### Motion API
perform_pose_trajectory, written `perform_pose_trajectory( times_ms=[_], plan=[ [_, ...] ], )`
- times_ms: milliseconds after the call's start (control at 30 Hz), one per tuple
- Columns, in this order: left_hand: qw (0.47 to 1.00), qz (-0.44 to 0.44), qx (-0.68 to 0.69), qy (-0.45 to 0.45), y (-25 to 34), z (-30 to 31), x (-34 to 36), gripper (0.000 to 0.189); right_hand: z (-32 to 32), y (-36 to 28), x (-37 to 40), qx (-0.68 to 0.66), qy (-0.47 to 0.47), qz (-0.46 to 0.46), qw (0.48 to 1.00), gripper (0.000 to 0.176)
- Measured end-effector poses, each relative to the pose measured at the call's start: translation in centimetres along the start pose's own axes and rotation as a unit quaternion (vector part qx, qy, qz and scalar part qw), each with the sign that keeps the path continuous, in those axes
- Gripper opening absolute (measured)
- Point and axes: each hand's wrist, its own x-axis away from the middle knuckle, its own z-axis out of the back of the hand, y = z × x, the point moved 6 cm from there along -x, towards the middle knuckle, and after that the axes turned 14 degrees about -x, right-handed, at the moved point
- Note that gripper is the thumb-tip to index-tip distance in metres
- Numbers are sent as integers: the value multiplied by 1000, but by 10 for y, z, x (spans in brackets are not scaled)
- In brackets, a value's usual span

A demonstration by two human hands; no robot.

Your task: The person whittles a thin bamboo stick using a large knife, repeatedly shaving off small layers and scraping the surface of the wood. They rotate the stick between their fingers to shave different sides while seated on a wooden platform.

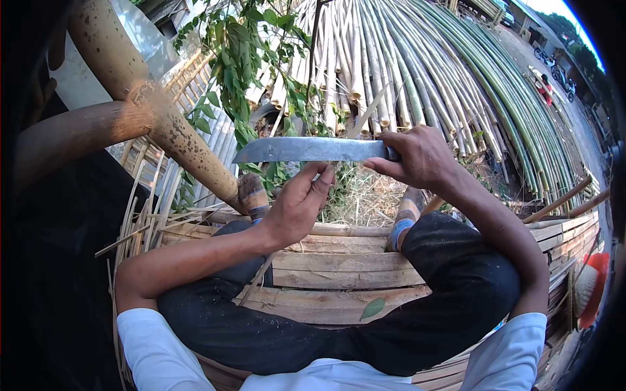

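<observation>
My right hand is wrapped round the dark handle of a machete. Its broad grey blade lies level across the view, the tip pointing left. Just below the blade, my left hand is closed in a pinch on a thin bamboo strip. One end of the strip rises behind the blade, slanting up to the right. A similar thin length shows under my left forearm, probably the same strip. Whether the blade touches the strip is hidden by my fingers.
I sit on a bamboo slat platform with a loose leaf on it. A thick bamboo post stands at left. Beyond are leafy stems and stacked bamboo poles. A red-and-cream object is at right; a person is far off.
</observation>
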Motion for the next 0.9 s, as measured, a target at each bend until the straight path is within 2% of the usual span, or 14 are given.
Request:
perform_pose_trajectory(
  times_ms=[167,267,333,367,400,433,467,500,533,633,667,733,767,900],
  plan=[
    [999,23,23,-12,-1,2,3,24,9,30,10,-4,33,-58,998,61],
    [995,68,57,-34,-6,0,5,29,21,59,21,-82,97,-157,979,70],
    [999,4,-12,-46,-3,-4,6,29,19,102,33,-158,123,-279,939,76],
    [999,4,-11,-47,-2,-5,6,29,8,124,46,-309,162,-338,874,74],
    [999,8,-14,-41,1,-3,4,29,9,123,51,-309,163,-338,874,74],
    [999,12,-15,-31,3,-1,3,29,3,127,63,-473,231,-401,749,69],
    [999,12,-13,-27,2,1,3,29,-6,128,72,-613,284,-445,588,64],
    [1000,6,-27,-12,1,4,2,28,-2,125,72,-625,297,-448,566,64],
    [999,-3,-42,1,1,6,-1,28,1,125,73,-625,297,-446,568,64],
    [999,-29,-43,-8,-5,-1,-1,23,5,110,64,-631,223,-390,632,68],
    [999,-29,-45,-10,-7,-1,-1,23,5,106,63,-633,225,-390,630,68],
    [999,-40,-16,-18,-5,0,-2,22,5,94,53,-591,164,-364,701,71],
    [999,-41,-20,-18,-3,0,-3,22,5,85,50,-582,153,-361,712,72],
    [994,-8,100,-36,-4,1,-1,23,4,62,34,-575,97,-305,753,71]
  ],
)
